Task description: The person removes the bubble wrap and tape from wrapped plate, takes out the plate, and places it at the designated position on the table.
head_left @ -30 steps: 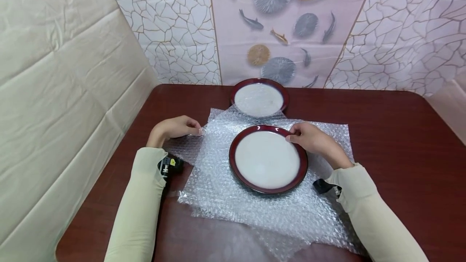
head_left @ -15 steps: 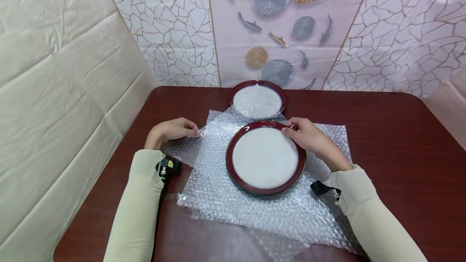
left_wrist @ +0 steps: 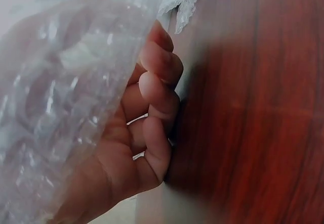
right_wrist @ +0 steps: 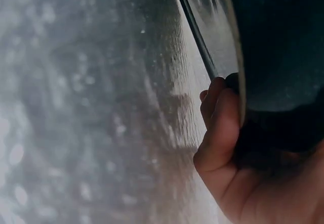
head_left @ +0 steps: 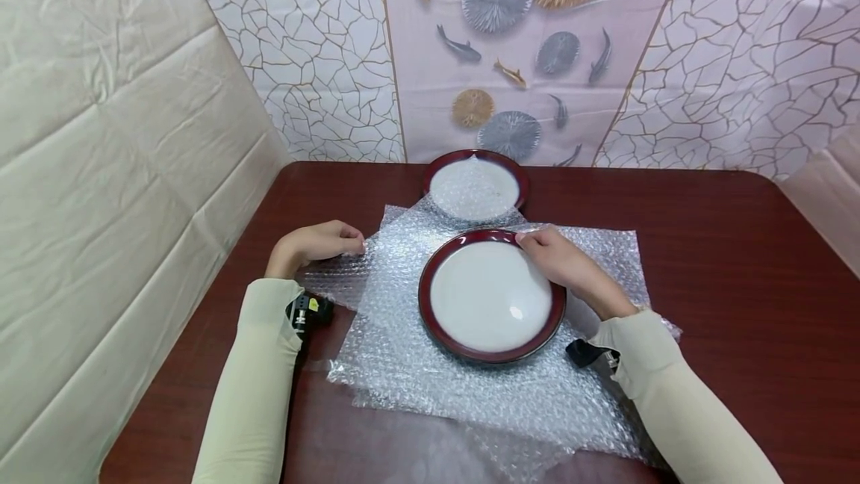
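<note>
Near the middle of the table, a round white plate with a dark red rim is over several layers of clear bubble wrap. My right hand grips its upper right rim, thumb on top. In the right wrist view, curled fingers hold the plate's edge, with its dark underside beside them. To the left, my left hand pinches a corner of the bubble wrap between thumb and fingers. In the left wrist view, a sheet of wrap covers part of the palm, and the fingers are curled.
A second red-rimmed plate stands at the table's far edge, partly overlapped by a corner of wrap. The dark red wooden table extends to the right. A patterned cloth wall rises behind it, and a cream cloth borders the left.
The near plate's far edge rose slightly, then came down again. My right hand shifted a little left along the rim. My left hand has stayed almost in place on the wrap.
</note>
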Demonstrator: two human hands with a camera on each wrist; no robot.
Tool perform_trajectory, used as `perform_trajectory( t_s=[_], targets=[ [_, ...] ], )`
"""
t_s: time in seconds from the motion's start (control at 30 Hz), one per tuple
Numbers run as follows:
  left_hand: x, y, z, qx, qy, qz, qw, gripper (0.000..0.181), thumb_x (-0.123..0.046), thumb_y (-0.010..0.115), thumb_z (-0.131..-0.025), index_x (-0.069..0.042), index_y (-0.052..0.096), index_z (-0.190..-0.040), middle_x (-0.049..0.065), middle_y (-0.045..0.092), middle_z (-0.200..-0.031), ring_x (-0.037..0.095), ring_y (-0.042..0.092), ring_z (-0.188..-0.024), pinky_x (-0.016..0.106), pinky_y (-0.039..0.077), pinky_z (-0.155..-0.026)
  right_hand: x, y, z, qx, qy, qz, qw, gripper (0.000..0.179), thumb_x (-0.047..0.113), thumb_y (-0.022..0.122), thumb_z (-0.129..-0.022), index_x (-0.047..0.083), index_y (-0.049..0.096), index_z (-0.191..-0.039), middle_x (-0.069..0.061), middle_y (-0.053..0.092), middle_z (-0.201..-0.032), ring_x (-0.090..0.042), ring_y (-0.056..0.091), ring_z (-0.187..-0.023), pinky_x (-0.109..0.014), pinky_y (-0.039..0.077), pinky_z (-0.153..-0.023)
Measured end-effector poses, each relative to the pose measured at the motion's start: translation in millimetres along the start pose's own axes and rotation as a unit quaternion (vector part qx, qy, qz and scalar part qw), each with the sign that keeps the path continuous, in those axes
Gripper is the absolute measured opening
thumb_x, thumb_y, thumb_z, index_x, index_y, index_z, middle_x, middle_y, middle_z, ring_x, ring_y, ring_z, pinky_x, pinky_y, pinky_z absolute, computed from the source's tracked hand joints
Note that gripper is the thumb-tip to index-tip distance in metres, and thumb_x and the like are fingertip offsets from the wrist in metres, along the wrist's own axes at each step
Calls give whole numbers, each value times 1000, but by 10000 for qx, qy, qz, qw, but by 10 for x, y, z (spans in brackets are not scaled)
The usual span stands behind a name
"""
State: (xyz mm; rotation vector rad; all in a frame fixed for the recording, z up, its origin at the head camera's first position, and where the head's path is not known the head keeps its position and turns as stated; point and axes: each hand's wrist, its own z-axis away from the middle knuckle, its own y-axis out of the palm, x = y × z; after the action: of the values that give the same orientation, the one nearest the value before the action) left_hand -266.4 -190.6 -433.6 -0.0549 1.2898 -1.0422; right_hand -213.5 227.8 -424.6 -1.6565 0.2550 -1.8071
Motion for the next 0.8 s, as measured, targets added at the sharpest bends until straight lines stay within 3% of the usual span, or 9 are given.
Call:
perform_trajectory(
  t_s=[0.17, 0.5, 0.7, 0.8],
  targets=[
    [-23, 20, -4, -83, -75, -125, 9999, 22, -18, 61, -101, -10, 58, -80, -3, 42, -73, 14, 39, -74, 32, 34, -69, -47, 9, -21, 125, 330, -17, 9994, 46, 26, 36, -116, -3, 67, -99, -6, 61, -76, -15, 58, -60, -33, 52, -57],
    [-226, 122, -56, -361, -562, -552, 9962, 30, -16, 59, -102, -13, 55, -73, -2, 36, -69, 16, 36, -71, 34, 33, -69, -86, 10, -39, 125, 516, -46, 9986, 44, 29, 36, -117, -2, 66, -105, -7, 60, -81, -15, 57, -66, -33, 51, -62],
    [-266, 152, -106, -415, -751, -875, 9925, 37, -22, 59, -103, -16, 50, -67, -4, 35, -62, 14, 35, -62, 32, 34, -64, -106, 15, -25, -48, 176, -273, 9995, 45, 28, 40, -116, -1, 63, -91, -3, 57, -71, -12, 56, -58, -31, 51, -56],
    [-304, 140, -80, -351, -890, -1100, 9893, 32, -24, 57, -104, -14, 57, -73, -2, 41, -68, 16, 41, -67, 33, 36, -66, -95, 19, -37, -155, -6, -374, 9992, 44, 27, 42, -116, -4, 65, -95, -3, 59, -70, -12, 57, -57, -31, 52, -55]
  ],
)
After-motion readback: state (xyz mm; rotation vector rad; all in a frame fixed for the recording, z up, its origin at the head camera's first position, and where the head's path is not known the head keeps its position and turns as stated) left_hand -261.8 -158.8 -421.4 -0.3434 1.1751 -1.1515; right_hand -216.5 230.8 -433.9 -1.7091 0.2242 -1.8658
